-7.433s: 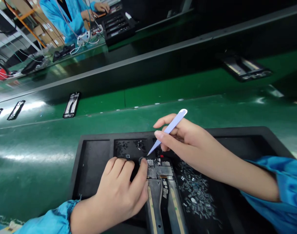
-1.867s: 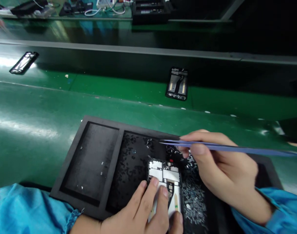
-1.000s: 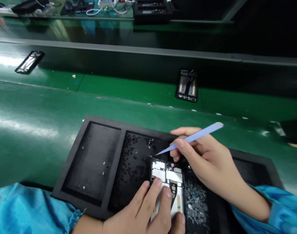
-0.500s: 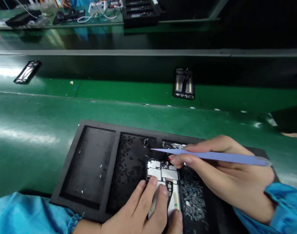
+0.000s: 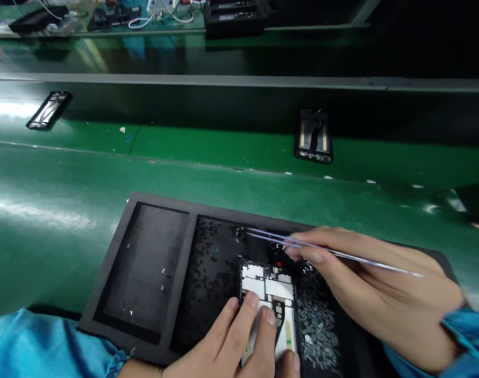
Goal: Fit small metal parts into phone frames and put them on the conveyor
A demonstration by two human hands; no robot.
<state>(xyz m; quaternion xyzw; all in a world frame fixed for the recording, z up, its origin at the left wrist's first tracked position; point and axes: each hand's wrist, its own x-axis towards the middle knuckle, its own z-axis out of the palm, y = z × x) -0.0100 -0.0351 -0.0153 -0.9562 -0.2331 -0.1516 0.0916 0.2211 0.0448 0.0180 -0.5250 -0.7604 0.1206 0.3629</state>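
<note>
An opened phone [image 5: 279, 288], its white metal plates and a dark ribbon cable showing, lies on a black compartment tray [image 5: 184, 252]. My left hand [image 5: 239, 341] holds it from the near end, fingers across its face and thumb along the right side. Pinched in my right hand [image 5: 373, 289] is a pair of tweezers [image 5: 365, 259], their two tips slightly apart. The tips hover past the phone's top end, near small clear and metallic bits [image 5: 239, 232] in the middle compartment. I cannot make out anything between the tips.
Small grey pieces [image 5: 320, 333] fill the compartment right of the phone. Dark specks dot the middle compartment; a few bits lie in the left one. Beyond the tray, two opened phone bodies [image 5: 49, 110] [image 5: 313, 135] rest along the green bench. Cables and a black rack [image 5: 235, 18] stand behind.
The tweezers have turned in my right hand, so both arms now show, spread a little. Their tips sit slightly higher. My left hand remains on the phone, while the view has shifted slightly.
</note>
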